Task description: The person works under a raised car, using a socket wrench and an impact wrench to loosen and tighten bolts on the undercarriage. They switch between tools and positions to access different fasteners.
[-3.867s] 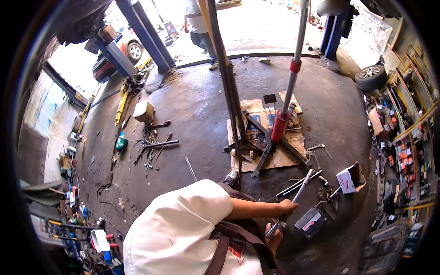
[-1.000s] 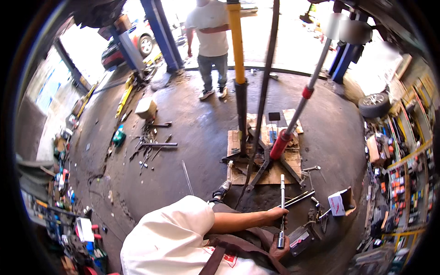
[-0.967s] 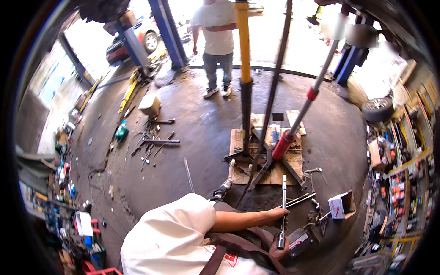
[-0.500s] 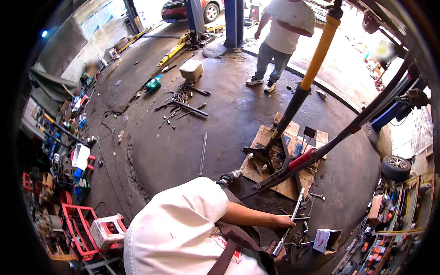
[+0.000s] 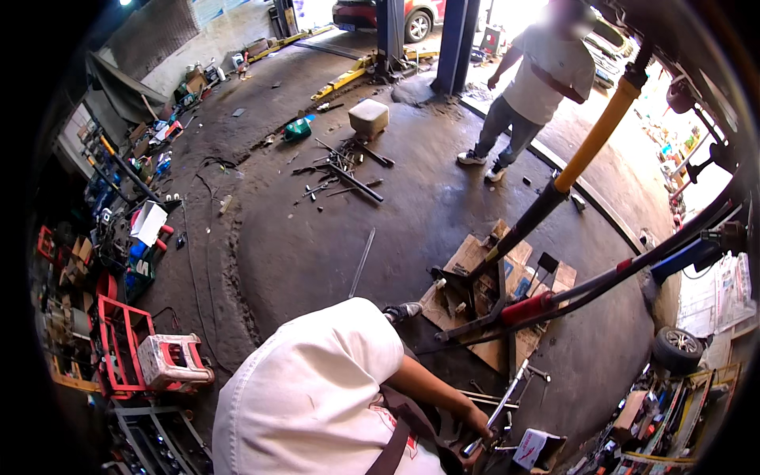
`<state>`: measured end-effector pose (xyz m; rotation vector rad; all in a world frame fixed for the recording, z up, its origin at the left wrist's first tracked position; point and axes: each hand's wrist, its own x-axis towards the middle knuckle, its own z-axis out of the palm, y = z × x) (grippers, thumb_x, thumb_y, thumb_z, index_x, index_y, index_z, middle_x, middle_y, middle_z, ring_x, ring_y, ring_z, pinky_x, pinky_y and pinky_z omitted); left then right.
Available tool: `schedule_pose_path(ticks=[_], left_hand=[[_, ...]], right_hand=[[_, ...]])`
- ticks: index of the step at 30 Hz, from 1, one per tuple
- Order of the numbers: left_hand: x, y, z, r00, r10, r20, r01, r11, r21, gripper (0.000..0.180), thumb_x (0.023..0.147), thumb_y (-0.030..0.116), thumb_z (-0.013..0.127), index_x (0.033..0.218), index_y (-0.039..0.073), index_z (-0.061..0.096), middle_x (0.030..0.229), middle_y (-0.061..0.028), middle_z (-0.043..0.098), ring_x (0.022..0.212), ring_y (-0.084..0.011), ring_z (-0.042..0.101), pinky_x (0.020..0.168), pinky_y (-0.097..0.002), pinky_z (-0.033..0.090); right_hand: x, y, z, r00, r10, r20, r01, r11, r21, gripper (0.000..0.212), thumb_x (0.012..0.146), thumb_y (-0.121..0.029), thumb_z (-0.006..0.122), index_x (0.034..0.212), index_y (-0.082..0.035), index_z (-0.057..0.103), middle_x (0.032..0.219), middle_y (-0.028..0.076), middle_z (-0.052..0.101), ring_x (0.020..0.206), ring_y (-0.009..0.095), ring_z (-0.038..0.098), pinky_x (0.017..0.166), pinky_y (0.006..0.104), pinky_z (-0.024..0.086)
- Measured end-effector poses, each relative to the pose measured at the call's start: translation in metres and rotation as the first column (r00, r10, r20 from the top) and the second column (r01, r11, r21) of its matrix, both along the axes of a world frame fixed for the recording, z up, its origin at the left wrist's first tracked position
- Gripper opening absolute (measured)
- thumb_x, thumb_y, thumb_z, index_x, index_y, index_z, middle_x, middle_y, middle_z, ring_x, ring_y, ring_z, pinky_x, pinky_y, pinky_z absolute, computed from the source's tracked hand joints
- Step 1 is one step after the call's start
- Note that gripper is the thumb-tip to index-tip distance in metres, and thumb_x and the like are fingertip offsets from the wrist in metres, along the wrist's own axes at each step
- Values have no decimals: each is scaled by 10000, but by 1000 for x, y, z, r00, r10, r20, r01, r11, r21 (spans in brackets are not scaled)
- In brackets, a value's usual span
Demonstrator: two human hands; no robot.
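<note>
My left hand (image 5: 478,425), at the end of a bare forearm, closes around the middle of a long chrome wrench (image 5: 507,396). The wrench slants from beside the cardboard down toward my body. At its lower end is my right hand (image 5: 467,461), fingers curled about the handle and mostly in shadow. Thin metal rods (image 5: 483,396) and smaller wrenches (image 5: 539,374) lie on the floor by the tool. Close to my hands stands an open white-and-red box (image 5: 529,448); what it holds cannot be made out.
A yellow-and-black jack post (image 5: 595,142) stands over flattened cardboard (image 5: 495,348), with a red bar (image 5: 526,309) across it. Ahead stands a person (image 5: 530,95). Loose tools (image 5: 348,176) are heaped near a beige stool (image 5: 369,117). A wheel (image 5: 678,349) lies right; a red frame (image 5: 119,348) stands left.
The view has shifted, so the surroundings sit farther right. My left hand has come down closer to the right one along the wrench, and both are lower in view.
</note>
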<state>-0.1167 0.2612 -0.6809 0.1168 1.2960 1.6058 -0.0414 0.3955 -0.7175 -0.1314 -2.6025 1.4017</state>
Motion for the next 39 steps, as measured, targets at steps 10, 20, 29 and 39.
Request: schedule_pose_path(ticks=[10,20,29,39], left_hand=[[-4,-6,7,993,-94,-73,87,992,-91,577,932,606,406,1285,174,551,1105,-132,649,1044,-326,596,888,-558,447],[-6,-1,-13,991,-70,-118,58,993,-99,617,931,612,403,1219,97,584,1051,-151,646,894,-325,635,751,-485,509],[-8,-4,-8,990,-66,-127,53,993,-101,580,952,579,384,1238,112,574,1047,-165,645,896,-338,638,741,-485,520],[-10,-4,0,975,-141,-175,111,980,-168,568,953,547,404,1260,85,526,1054,-167,618,892,-326,630,733,-488,530]], right_hand=[[-3,4,0,999,4,38,-5,1000,20,420,869,-356,664,998,40,608,842,196,616,796,340,597,701,428,465],[-7,9,-5,998,-11,56,10,1000,18,408,890,-344,637,1020,41,611,872,201,625,822,336,603,717,427,472],[-9,15,-6,997,-8,76,6,1000,27,398,909,-334,611,1040,42,613,899,206,633,846,333,608,731,427,479],[-6,25,-13,995,-43,92,42,999,5,390,930,-322,584,1062,43,616,929,211,642,873,330,614,748,426,486]])
